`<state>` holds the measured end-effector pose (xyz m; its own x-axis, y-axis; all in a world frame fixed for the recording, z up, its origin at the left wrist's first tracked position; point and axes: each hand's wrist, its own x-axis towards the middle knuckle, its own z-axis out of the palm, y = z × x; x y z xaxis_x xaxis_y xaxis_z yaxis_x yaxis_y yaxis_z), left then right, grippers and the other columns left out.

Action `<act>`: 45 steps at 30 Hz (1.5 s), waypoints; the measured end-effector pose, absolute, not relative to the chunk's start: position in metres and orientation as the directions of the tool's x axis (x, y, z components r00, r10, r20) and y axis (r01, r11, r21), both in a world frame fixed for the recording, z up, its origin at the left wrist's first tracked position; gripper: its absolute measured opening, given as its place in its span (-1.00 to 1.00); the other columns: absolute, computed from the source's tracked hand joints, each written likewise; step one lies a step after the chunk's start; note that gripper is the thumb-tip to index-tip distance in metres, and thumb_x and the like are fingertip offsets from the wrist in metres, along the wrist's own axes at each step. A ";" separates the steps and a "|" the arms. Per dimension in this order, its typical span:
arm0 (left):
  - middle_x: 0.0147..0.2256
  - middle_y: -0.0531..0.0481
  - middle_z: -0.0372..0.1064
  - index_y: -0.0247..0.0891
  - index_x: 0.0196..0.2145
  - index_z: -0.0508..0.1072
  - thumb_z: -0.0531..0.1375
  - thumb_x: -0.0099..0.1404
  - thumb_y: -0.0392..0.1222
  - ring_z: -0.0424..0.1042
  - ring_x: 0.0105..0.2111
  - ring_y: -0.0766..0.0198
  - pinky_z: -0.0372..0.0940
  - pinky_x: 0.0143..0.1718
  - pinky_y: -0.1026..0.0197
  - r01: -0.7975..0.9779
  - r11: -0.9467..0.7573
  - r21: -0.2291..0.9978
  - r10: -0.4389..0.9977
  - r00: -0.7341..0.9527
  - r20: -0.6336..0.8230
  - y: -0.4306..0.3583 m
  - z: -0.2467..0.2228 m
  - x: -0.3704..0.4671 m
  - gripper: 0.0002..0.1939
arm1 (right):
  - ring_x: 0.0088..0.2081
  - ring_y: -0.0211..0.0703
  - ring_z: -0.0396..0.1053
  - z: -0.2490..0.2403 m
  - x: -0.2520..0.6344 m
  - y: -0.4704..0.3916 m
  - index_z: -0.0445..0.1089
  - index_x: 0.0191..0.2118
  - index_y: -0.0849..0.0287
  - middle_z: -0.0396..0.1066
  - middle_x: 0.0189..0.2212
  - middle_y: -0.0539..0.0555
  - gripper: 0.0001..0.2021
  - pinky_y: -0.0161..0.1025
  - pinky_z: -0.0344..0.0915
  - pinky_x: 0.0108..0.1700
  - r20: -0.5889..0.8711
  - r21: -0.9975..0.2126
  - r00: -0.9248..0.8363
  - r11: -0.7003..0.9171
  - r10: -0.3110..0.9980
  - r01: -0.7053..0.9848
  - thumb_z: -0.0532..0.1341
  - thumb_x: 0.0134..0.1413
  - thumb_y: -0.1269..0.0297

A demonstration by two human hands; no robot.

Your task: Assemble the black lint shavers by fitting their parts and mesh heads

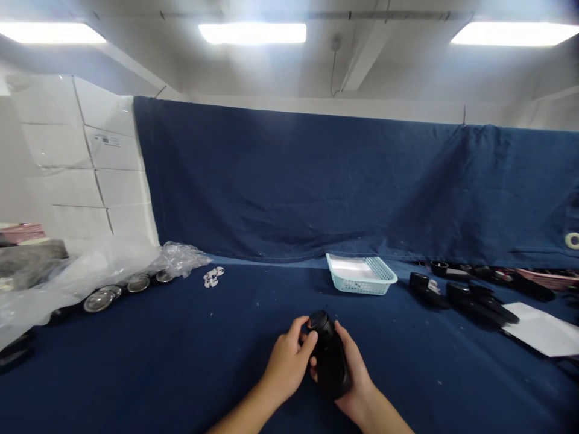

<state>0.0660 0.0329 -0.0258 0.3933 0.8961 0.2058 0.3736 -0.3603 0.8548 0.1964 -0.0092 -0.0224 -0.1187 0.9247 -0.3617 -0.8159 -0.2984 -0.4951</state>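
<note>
A black handheld device with a long smooth body and a round head is held upright at a tilt above the blue cloth; its exact kind cannot be made out. My right hand wraps around the body from the right, fingers partly hidden behind it. At the round head, my left hand grips with thumb and fingers from the left side. Both hands are closed on this one device. Beyond them lies a light blue plastic basket with white paper inside.
On the right lie similar black devices and a white sheet. Small white parts sit at the left back. Round metal-rimmed pieces and clear plastic wrap line the left side. A blue curtain hangs behind.
</note>
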 end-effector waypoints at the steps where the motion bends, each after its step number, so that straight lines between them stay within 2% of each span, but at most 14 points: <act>1: -0.28 -0.04 0.47 -0.21 0.11 0.26 0.00 0.34 0.10 0.47 -0.40 0.22 0.31 -0.36 0.24 0.370 -0.359 0.857 0.896 0.395 0.204 0.033 -0.026 0.066 -0.51 | -0.61 -0.16 0.41 -0.023 0.197 -0.009 0.45 -0.27 0.29 0.51 -0.53 0.14 -0.58 -0.19 0.40 -0.47 -0.364 -0.493 -0.118 -0.299 0.924 -0.817 0.14 0.11 -0.04; 19: -0.35 0.03 0.42 -0.19 0.07 0.27 0.03 0.31 0.08 0.45 -0.52 0.27 0.30 -0.45 0.27 0.289 -0.318 0.903 0.893 0.411 0.183 0.029 -0.019 0.069 -0.54 | -0.64 -0.17 0.41 -0.016 0.196 -0.011 0.45 -0.25 0.32 0.51 -0.53 0.17 -0.55 -0.26 0.36 -0.55 -0.376 -0.537 -0.094 -0.300 0.922 -0.788 0.10 0.14 -0.05; 26: -0.36 0.04 0.39 -0.20 0.07 0.26 0.02 0.32 0.08 0.45 -0.52 0.29 0.30 -0.49 0.30 0.254 -0.309 0.916 0.897 0.398 0.192 0.030 -0.020 0.069 -0.55 | -0.60 -0.17 0.43 -0.014 0.195 -0.011 0.46 -0.19 0.30 0.51 -0.56 0.12 -0.54 -0.23 0.40 -0.49 -0.372 -0.579 -0.056 -0.278 0.927 -0.766 0.11 0.15 -0.05; 31: -0.36 0.05 0.37 -0.19 0.07 0.25 0.03 0.33 0.09 0.45 -0.52 0.27 0.32 -0.51 0.29 0.221 -0.287 0.932 0.895 0.409 0.179 0.030 -0.018 0.069 -0.55 | -0.65 -0.20 0.39 -0.012 0.195 -0.012 0.47 -0.22 0.32 0.49 -0.59 0.11 -0.53 -0.25 0.40 -0.50 -0.364 -0.605 -0.043 -0.272 0.930 -0.748 0.10 0.16 -0.06; 34: -0.32 0.01 0.42 -0.19 0.07 0.25 0.04 0.33 0.06 0.44 -0.49 0.26 0.34 -0.42 0.25 0.266 -0.327 0.907 0.899 0.382 0.212 0.028 -0.017 0.069 -0.57 | -0.67 -0.20 0.37 -0.013 0.196 -0.013 0.48 -0.24 0.35 0.46 -0.63 0.12 -0.49 -0.26 0.38 -0.53 -0.359 -0.617 -0.056 -0.282 0.932 -0.735 0.11 0.13 -0.10; 37: -0.14 -0.08 0.41 -0.19 0.07 0.27 0.06 0.33 0.04 0.44 -0.41 0.25 0.36 -0.28 0.19 0.284 -0.383 0.879 0.899 0.335 0.284 0.025 -0.015 0.068 -0.58 | -0.65 -0.18 0.37 -0.014 0.197 -0.014 0.47 -0.21 0.36 0.46 -0.64 0.12 -0.46 -0.26 0.38 -0.54 -0.329 -0.617 -0.095 -0.290 0.940 -0.731 0.13 0.10 -0.13; 40: 0.05 -0.15 0.30 -0.18 0.11 0.24 0.07 0.33 0.04 0.45 -0.38 0.25 0.37 -0.21 0.12 0.262 -0.412 0.873 0.892 0.311 0.327 0.024 -0.015 0.067 -0.55 | -0.64 -0.18 0.39 -0.014 0.196 -0.014 0.47 -0.16 0.33 0.47 -0.63 0.11 -0.46 -0.26 0.38 -0.52 -0.297 -0.610 -0.120 -0.285 0.947 -0.739 0.14 0.09 -0.14; 42: 0.08 -0.17 0.28 -0.17 0.14 0.24 0.10 0.31 0.05 0.47 -0.27 0.16 0.36 -0.12 0.06 0.260 -0.433 0.863 0.888 0.290 0.358 0.025 -0.016 0.066 -0.50 | -0.64 -0.18 0.39 -0.014 0.197 -0.014 0.47 -0.16 0.32 0.47 -0.64 0.11 -0.46 -0.27 0.38 -0.51 -0.278 -0.612 -0.130 -0.280 0.952 -0.740 0.13 0.09 -0.14; 45: 0.10 -0.18 0.28 -0.17 0.17 0.24 0.12 0.30 0.03 0.38 -0.02 0.04 0.27 0.04 -0.01 0.235 -0.458 0.857 0.877 0.275 0.393 0.026 -0.019 0.066 -0.47 | -0.67 -0.16 0.37 -0.014 0.198 -0.013 0.47 -0.17 0.35 0.44 -0.68 0.11 -0.43 -0.27 0.36 -0.54 -0.258 -0.628 -0.169 -0.299 0.951 -0.718 0.10 0.11 -0.15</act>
<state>0.0657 0.0259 -0.0187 0.2749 0.8774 0.3932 0.2355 -0.4579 0.8572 0.1979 -0.0128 -0.0141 -0.1693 0.9511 -0.2583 -0.7183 -0.2985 -0.6284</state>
